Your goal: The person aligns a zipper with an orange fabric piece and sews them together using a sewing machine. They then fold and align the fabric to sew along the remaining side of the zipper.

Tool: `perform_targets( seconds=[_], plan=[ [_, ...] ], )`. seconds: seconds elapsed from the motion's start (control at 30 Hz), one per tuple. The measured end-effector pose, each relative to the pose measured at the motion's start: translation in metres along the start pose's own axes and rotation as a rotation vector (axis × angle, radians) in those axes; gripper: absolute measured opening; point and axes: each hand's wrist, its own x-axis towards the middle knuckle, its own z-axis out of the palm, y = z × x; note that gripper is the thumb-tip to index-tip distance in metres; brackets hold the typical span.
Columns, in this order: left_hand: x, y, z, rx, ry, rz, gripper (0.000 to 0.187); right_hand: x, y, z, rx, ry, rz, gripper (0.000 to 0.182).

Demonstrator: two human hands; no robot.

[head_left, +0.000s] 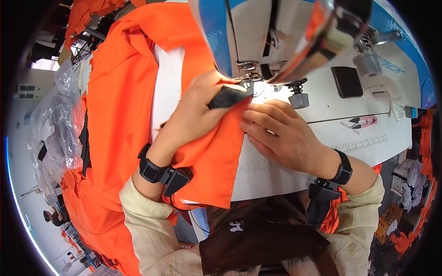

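Under the lit needle area of a sewing machine (pixel 251 76) lies a large piece of orange fabric (pixel 214 156), with a small dark fabric piece (pixel 226 96) on top. My left hand (pixel 195 108) is closed on the dark piece, its thumb and fingers on either side, close to the presser foot (pixel 248 86). Fingers bent and together, my right hand (pixel 283 131) grips the right edge of the orange fabric just in front of the foot. The fingertips of my right hand are partly hidden.
Thread snips (pixel 361 122) lie right of my right hand, near a ruler scale (pixel 366 143) on the machine table. More orange fabric (pixel 117 106) drapes over the left side, beside a clear plastic bag (pixel 57 133). A crate (pixel 389 223) stands at lower right.
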Motion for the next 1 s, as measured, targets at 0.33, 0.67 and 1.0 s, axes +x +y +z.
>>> perform_targets(
  seconds=[0.33, 0.67, 1.0],
  plan=[
    [0.002, -0.007, -0.006, -0.188, -0.067, -0.225, 0.022, 0.002, -0.01, -0.004, -0.032, -0.152, 0.107, 0.056],
    [-0.002, -0.004, 0.0, 0.095, -0.043, 0.096, 0.035, 0.0, -0.013, -0.013, 0.02, -0.198, 0.097, 0.062],
    [-0.004, 0.008, 0.002, 0.318, -0.021, 0.21, 0.034, 0.0, -0.017, -0.015, 0.078, -0.23, 0.16, 0.065]
  ],
)
